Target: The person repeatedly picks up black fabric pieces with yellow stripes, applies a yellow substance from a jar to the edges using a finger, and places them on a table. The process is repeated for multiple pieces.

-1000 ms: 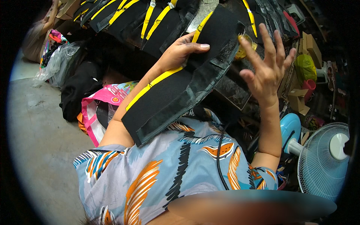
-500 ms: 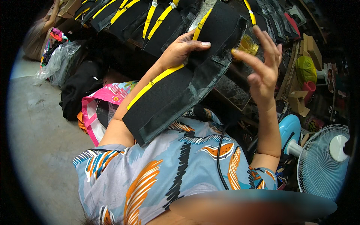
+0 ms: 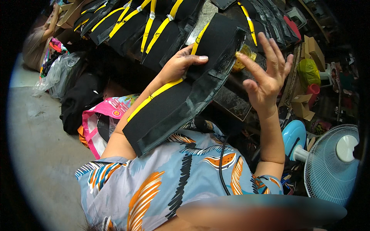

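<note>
A long black fabric panel [image 3: 162, 106] with a yellow strip [image 3: 154, 100] along one edge slants across my front. My left hand [image 3: 178, 66] grips it at the yellow edge, thumb on top and the other fingers hidden beneath. Along its opposite edge runs a darker, shiny-looking band [image 3: 196, 100]. My right hand [image 3: 266, 75] is open with fingers spread. Its index fingertip, yellowish at the end, is at the panel's right edge; whether it touches I cannot tell. Just behind that finger is a yellow, glossy container [image 3: 245, 57], partly covered by it.
Several similar black panels with yellow strips [image 3: 162, 32] lie across the far side. At the right are a fan [image 3: 331, 163], cardboard boxes [image 3: 314, 52] and a yellow bag [image 3: 309, 71]. A pink bag [image 3: 89, 127] and black cloth [image 3: 83, 100] lie left. Another person's arm [image 3: 52, 21] shows far left.
The view has shifted slightly, so the panel and both hands sit a little further left in it. My grip is the same, and my right fingers remain spread by the panel's edge.
</note>
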Demonstrator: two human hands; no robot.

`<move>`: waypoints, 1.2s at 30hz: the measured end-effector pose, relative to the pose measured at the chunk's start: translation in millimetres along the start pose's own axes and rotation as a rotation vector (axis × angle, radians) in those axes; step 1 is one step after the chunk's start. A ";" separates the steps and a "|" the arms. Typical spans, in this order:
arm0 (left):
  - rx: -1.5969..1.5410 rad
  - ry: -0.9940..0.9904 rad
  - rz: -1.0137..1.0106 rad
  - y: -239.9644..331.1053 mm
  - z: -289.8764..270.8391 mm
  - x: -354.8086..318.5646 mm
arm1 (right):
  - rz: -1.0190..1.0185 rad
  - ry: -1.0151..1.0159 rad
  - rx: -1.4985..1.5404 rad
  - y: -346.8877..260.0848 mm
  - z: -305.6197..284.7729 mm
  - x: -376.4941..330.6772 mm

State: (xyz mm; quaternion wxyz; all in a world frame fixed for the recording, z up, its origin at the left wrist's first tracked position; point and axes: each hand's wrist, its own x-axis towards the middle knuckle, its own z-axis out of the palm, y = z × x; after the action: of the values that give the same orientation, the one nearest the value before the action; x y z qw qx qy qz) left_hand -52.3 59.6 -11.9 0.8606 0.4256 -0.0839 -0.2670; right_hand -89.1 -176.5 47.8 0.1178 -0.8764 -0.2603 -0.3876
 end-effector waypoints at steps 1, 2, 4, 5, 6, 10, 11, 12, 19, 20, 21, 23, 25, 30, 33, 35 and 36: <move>0.026 0.029 -0.016 -1.1 0.2 0.0 | 0.008 0.014 -0.036 3.2 1.0 1.3; 0.013 -0.031 0.017 -1.7 0.3 0.0 | 0.031 0.028 -0.054 7.5 1.9 2.7; 0.046 -0.055 0.031 -3.0 1.1 -0.7 | 0.008 0.030 -0.134 17.1 2.6 4.7; 0.058 -0.054 0.031 -2.7 0.9 -1.2 | 0.006 0.031 -0.160 20.6 3.1 4.0; 0.079 -0.055 0.018 -2.1 0.9 -2.1 | 0.005 0.029 -0.184 23.0 2.9 2.6; 0.115 -0.036 0.004 0.1 -0.2 -4.2 | 0.010 -0.016 -0.282 22.7 4.7 -6.2; 0.134 -0.027 0.003 0.7 -0.8 -3.3 | -0.005 -0.009 -0.312 20.7 6.2 -7.0; 0.142 -0.028 0.009 0.2 -1.4 -2.4 | -0.027 -0.016 -0.320 16.9 6.5 -9.1; 0.175 -0.022 0.125 -2.7 -10.1 15.2 | -0.280 -0.008 -0.174 -12.4 4.1 -14.7; 0.206 -0.012 0.128 -3.0 -10.5 16.6 | -0.183 -0.025 -0.090 -11.5 5.0 -12.5; 0.235 -0.002 0.127 -3.3 -10.1 17.5 | -0.128 -0.031 -0.008 -9.1 4.3 -10.6; 0.317 0.008 0.164 -4.1 -7.7 17.9 | 0.017 -0.036 0.135 0.4 7.1 -4.0; 0.423 0.008 0.243 -4.0 -5.7 17.9 | 0.062 -0.116 0.049 3.6 14.1 -3.4; 0.370 0.075 0.271 -5.6 -10.9 23.0 | -0.023 -0.169 0.186 -9.0 18.5 -19.4; 0.370 0.052 0.379 -10.6 -12.2 31.0 | -0.057 -0.265 0.186 -15.9 12.5 -24.1; 0.431 0.079 0.435 -11.6 -8.8 35.0 | -0.103 -0.315 0.141 -11.7 8.1 -20.1; 0.449 0.123 0.454 -10.4 -6.2 34.8 | -0.073 -0.299 0.239 -5.5 5.0 -15.9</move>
State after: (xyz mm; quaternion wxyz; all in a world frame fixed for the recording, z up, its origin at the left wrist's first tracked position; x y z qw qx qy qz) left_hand -24.7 40.3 -26.7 0.7861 0.5906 -0.1813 -0.0170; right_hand -97.9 -175.7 32.7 0.1670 -0.8940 -0.3508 -0.2233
